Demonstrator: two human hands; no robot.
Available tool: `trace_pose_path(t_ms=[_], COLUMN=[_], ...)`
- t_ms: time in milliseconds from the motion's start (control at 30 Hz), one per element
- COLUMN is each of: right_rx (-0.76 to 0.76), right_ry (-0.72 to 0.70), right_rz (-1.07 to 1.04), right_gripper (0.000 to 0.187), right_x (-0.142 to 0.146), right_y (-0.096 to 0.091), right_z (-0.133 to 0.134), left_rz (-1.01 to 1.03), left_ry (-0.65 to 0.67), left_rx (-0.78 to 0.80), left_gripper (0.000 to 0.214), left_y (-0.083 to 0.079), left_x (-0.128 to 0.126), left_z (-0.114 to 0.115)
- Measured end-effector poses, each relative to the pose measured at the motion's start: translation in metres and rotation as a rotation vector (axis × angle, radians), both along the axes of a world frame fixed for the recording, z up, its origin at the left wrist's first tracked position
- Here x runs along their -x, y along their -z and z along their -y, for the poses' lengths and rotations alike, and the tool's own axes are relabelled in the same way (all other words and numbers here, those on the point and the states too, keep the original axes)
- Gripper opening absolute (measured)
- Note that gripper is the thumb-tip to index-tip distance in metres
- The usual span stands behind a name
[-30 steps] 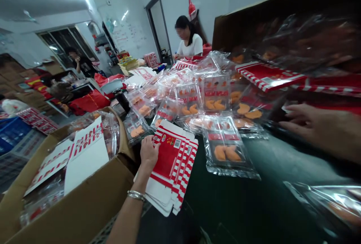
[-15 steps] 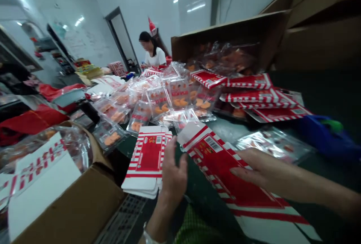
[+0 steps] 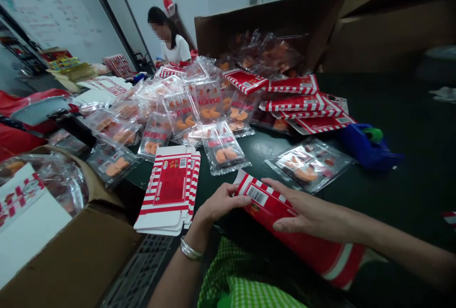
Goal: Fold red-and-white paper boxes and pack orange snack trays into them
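A red-and-white striped carton point(image 3: 302, 246) with a barcode lies slantwise between my hands, bowed along its length. My left hand point(image 3: 223, 202) pinches its upper left end, thumb beside the barcode. My right hand point(image 3: 302, 210) grips the carton around its middle, thumb on the printed face and fingers over the far edge. To the left of my left hand is a stack of flat striped cartons point(image 3: 171, 179). Just beyond the hands lie clear packs point(image 3: 226, 151) with orange shaped pieces inside, and another shiny clear pack point(image 3: 309, 165) sits behind my right hand.
A heap of clear packs point(image 3: 178, 108) covers the middle of the dark table. Filled red cartons point(image 3: 302, 108) are piled behind it, near a blue tape dispenser point(image 3: 370, 146). Cardboard boxes stand front left point(image 3: 89, 246) and at the back point(image 3: 270, 18). A co-worker point(image 3: 174, 46) sits beyond.
My left hand has moved from beside the carton stack onto the upper end of the held carton. That carton, flatter before, is now bowed. The camera view has shifted.
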State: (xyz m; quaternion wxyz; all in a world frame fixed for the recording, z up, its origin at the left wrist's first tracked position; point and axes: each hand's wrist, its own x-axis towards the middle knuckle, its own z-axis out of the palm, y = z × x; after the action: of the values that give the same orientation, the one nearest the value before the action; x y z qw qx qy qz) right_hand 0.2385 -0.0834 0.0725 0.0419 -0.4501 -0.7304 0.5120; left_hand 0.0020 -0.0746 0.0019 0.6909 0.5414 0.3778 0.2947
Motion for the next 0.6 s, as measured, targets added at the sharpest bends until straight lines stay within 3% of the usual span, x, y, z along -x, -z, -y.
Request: trace_pose_path(t_ms=[200, 333, 400, 467, 533, 567, 600], right_rx=[0.572, 0.574, 0.564, 0.59, 0.603, 0.587, 0.552], right_ry=[0.254, 0.328, 0.357, 0.43, 0.526, 0.571, 0.606], right_rz=[-0.445, -0.589, -0.582, -0.541, -0.517, -0.521, -0.531], right_gripper=[0.074, 0.078, 0.083, 0.084, 0.085, 0.087, 0.089], right_x=[-0.001, 0.006, 0.004, -0.006, -0.019, -0.025, -0.029], right_y=[0.025, 0.045, 0.046, 0.037, 0.025, 0.021, 0.018], right_z=[0.007, 0.013, 0.014, 0.013, 0.011, 0.011, 0.01], left_rz=[0.102, 0.087, 0.05, 0.028, 0.078, 0.128, 0.197], left_ry=[-0.039, 0.002, -0.165, -0.525, -0.809, -0.832, -0.771], left_rx=[0.083, 0.095, 0.022, -0.062, 0.003, 0.107, 0.229], left_gripper=[0.035, 0.03, 0.024, 0.02, 0.026, 0.036, 0.047], left_y=[0.007, 0.005, 0.008, 0.013, 0.02, 0.022, 0.023], left_x=[-0.01, -0.013, -0.009, -0.006, -0.009, -0.014, -0.023], left_z=[-0.002, -0.006, -0.006, 0.0, 0.015, 0.025, 0.035])
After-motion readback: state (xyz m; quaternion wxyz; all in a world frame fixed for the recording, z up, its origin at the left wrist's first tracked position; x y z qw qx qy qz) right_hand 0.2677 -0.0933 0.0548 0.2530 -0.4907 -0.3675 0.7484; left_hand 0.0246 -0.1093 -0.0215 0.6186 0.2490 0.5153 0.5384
